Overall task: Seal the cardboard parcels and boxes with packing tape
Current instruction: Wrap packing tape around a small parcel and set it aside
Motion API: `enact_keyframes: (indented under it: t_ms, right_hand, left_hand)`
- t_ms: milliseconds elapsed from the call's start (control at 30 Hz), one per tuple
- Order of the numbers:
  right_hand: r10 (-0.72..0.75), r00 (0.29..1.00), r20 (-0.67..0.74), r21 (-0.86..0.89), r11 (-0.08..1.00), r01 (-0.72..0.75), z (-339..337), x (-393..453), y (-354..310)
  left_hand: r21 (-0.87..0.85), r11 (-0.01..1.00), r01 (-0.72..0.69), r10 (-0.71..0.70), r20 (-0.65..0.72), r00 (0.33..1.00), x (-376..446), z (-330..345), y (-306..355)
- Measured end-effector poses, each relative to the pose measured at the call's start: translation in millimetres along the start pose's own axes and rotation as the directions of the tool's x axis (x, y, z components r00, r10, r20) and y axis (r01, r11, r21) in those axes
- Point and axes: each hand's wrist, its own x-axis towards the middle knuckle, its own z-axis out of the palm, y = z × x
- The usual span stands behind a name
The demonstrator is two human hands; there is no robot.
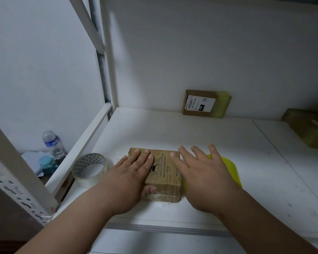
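We see a small cardboard parcel (162, 173) lying flat on a white shelf (228, 153), near its front edge. The left hand (130, 178) presses on the parcel with straight fingers — thumb against the near side. The right hand (206, 178) hovers spread, grasping nothing. A tape roll (89, 169) stands just left.

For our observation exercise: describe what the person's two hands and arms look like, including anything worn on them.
Both the left hand and right hand are bare: no gloves, rings, watch or bracelets show. The forearms are uncovered, with no sleeves in view. Fingernails are short and unpainted.
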Motion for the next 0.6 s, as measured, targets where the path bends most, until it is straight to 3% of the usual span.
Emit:
enact_keyframes:
  t_ms: [267,333,500,600]
  right_hand:
    - [-0.041,0.993,0.106,-0.331,0.941,0.074,-6.9,11.1,-18.4]
    - [-0.054,0.989,0.134,-0.395,0.913,0.103,-6.8,13.3,-22.4]
    - [-0.082,0.993,0.08,-0.311,0.945,0.103,-10.9,6.0,-24.2]
    - [-0.127,0.988,0.087,-0.275,0.95,0.146,-8.9,7.5,-22.9]
  left_hand:
    - [0.042,0.999,-0.005,0.002,0.053,0.999,2.5,-13.2,7.7]
    - [0.065,0.997,0.028,-0.029,0.006,1.0,5.2,-17.8,15.0]
    - [0.042,0.999,-0.001,0.005,-0.106,0.994,11.7,-8.2,18.5]
    - [0.044,0.999,-0.026,0.027,-0.016,0.999,16.3,-6.7,15.5]
